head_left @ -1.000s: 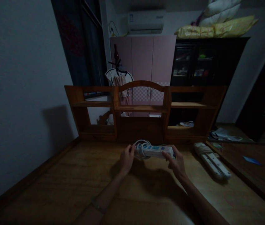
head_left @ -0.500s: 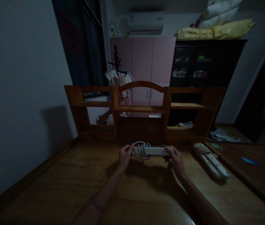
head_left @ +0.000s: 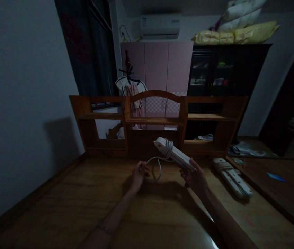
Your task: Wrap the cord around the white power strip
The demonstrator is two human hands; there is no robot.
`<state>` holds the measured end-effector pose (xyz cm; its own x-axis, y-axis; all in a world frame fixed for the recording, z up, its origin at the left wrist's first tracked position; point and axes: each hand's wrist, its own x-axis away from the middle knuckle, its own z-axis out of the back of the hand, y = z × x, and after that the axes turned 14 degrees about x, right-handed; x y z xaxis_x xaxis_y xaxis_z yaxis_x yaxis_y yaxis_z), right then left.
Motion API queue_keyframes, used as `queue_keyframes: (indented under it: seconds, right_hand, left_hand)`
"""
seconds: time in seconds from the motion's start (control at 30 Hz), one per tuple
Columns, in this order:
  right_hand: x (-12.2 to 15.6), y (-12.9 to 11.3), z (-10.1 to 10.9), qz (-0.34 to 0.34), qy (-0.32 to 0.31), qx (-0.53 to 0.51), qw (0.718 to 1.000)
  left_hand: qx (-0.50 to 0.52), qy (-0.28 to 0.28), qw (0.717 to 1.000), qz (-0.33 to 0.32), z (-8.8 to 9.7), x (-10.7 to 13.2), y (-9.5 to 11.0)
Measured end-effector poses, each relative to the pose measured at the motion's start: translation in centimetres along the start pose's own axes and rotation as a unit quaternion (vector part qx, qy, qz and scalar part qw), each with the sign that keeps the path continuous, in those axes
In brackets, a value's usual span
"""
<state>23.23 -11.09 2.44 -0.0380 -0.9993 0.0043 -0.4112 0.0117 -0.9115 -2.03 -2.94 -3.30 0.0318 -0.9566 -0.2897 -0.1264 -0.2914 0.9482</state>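
My right hand (head_left: 195, 177) grips one end of a white power strip (head_left: 174, 155) and holds it tilted up above the wooden desk (head_left: 84, 200), its far end raised to the left. White cord is wound around that raised end. A loose loop of the cord (head_left: 156, 165) hangs down to my left hand (head_left: 138, 174), which pinches it just above the desk. Both forearms reach in from the bottom edge.
A second white power strip (head_left: 231, 177) with its cord wound on lies on the desk at the right. A wooden shelf unit (head_left: 157, 121) stands along the desk's back edge. A wall runs along the left. Wardrobes and a dark cabinet stand beyond.
The power strip was held level by both hands; now my right hand has tipped its left end upward, and my left hand has come off the body and holds a loop of cord.
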Motion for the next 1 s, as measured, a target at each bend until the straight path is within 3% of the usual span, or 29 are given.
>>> queue_keyframes:
  seconds: [0.1, 0.2, 0.27, 0.37, 0.47, 0.6, 0.8, 0.93, 1.0]
  right_hand:
    - [0.5, 0.0, -0.4, -0.014, -0.036, -0.014, 0.999]
    - [0.6, 0.5, -1.0, -0.026, -0.036, 0.009, 0.999]
    - [0.5, 1.1, -1.5, -0.017, -0.031, 0.043, 0.998]
    - [0.1, 1.7, -2.0, 0.022, 0.000, 0.086, 0.996]
    - [-0.3, 1.8, -1.9, 0.057, 0.039, 0.106, 0.992]
    - [-0.5, 1.0, -0.8, 0.088, 0.100, 0.146, 0.980]
    - [-0.2, 0.2, 0.8, 0.169, 0.178, 0.178, 0.953]
    - [0.1, 0.0, 0.0, 0.149, 0.126, 0.095, 0.976]
    - [0.3, -0.2, -0.3, 0.131, 0.100, 0.041, 0.985]
  left_hand:
    - [-0.068, -0.008, 0.993, -0.098, -0.4, 0.8, 1.2]
    - [-0.197, -0.062, 0.952, -0.226, -1.4, 1.7, 2.4]
    - [-0.244, -0.100, 0.930, -0.257, -2.1, 2.2, 2.9]
    - [-0.251, -0.146, 0.928, -0.233, -2.7, 2.7, 3.0]
    - [-0.257, -0.156, 0.931, -0.208, -2.4, 2.8, 3.0]
    - [-0.274, -0.061, 0.938, -0.205, -1.3, 2.6, 3.5]
    - [-0.204, 0.053, 0.963, -0.165, -0.4, 1.6, 3.9]
    - [-0.157, 0.087, 0.976, -0.123, 0.2, 0.8, 3.1]
    - [-0.162, 0.077, 0.978, -0.103, 0.4, 0.6, 2.6]
